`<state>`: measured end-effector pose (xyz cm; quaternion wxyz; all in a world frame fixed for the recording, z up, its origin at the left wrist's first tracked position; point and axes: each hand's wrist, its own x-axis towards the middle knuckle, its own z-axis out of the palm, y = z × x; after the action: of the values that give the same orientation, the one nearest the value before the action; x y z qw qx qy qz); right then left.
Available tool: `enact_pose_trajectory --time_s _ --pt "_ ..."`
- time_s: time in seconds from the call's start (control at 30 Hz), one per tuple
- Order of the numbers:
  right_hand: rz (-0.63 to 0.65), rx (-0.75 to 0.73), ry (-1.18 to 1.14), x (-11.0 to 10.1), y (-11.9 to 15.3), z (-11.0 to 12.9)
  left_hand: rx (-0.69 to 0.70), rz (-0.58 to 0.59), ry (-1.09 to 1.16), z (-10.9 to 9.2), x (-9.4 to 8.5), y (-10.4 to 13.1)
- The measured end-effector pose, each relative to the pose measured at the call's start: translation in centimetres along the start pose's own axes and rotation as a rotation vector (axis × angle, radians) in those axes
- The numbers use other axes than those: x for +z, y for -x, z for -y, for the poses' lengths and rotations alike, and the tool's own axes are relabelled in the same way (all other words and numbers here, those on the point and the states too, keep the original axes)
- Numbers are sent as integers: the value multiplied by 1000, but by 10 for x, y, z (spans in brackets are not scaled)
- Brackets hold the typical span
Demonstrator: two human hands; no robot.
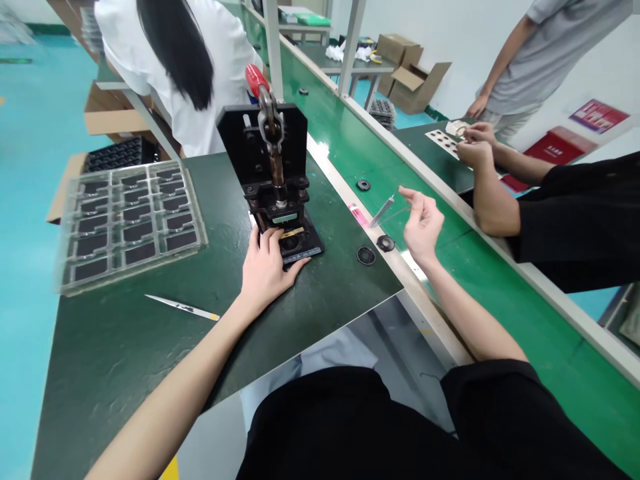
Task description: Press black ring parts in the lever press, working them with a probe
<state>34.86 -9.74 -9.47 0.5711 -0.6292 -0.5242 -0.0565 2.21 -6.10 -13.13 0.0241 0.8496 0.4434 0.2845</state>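
Observation:
My left hand (265, 267) rests against the base of a black hand press (313, 243) with a red-tipped lever (257, 81). Its fingers are spread, the thumb along the front edge and fingertips at the left side, near a small yellowish strip (293, 233) on the base. Above the green belt, my right hand (424, 223) is closed with thumb and forefinger together; whatever is between them is too small to tell. Just left of it, a thin clear, pointed item (383, 211) stands tilted by the rail. Black round parts (366, 255) (385, 243) lie nearby.
A clear tray (197, 220) of black pieces lies at the table's left, with tweezers (185, 307) in front. Another black ring (363, 185) is on the green belt (340, 140). A person in white (175, 67) sits ahead; a co-worker's hands (477, 147) work across the belt.

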Motion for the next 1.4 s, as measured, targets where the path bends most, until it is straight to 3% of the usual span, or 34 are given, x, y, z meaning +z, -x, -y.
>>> enact_pose_trajectory --time_s 0.13,0.27,0.43,0.57,0.73,0.83,0.97,1.07,1.17,1.3,1.4 --pt "71 21 -39 -8 1 -3 9 -12 -15 0 1 1" --pt "170 84 -118 0 5 -15 31 -26 -28 0 1 1" --pt "236 157 -54 4 18 -24 50 -26 -17 2 2 0" --pt "101 124 -69 -17 15 -16 67 -52 -18 3 4 2" --pt "-80 17 -8 -54 -12 -20 86 -174 -50 -9 -4 11" --pt "-13 -10 96 -56 -30 -37 211 -126 -29 -32 -6 8" --pt "274 110 261 -19 -53 -60 462 205 48 -87 6 -17" --pt "443 291 312 19 -67 -70 476 354 44 -134 27 -42" --pt "492 335 289 46 -75 -78 430 399 -34 -169 47 -62" --pt "510 333 225 57 -76 -88 459 420 -122 -189 56 -70" --pt "500 276 156 47 -70 -92 495 408 -138 -191 50 -68"
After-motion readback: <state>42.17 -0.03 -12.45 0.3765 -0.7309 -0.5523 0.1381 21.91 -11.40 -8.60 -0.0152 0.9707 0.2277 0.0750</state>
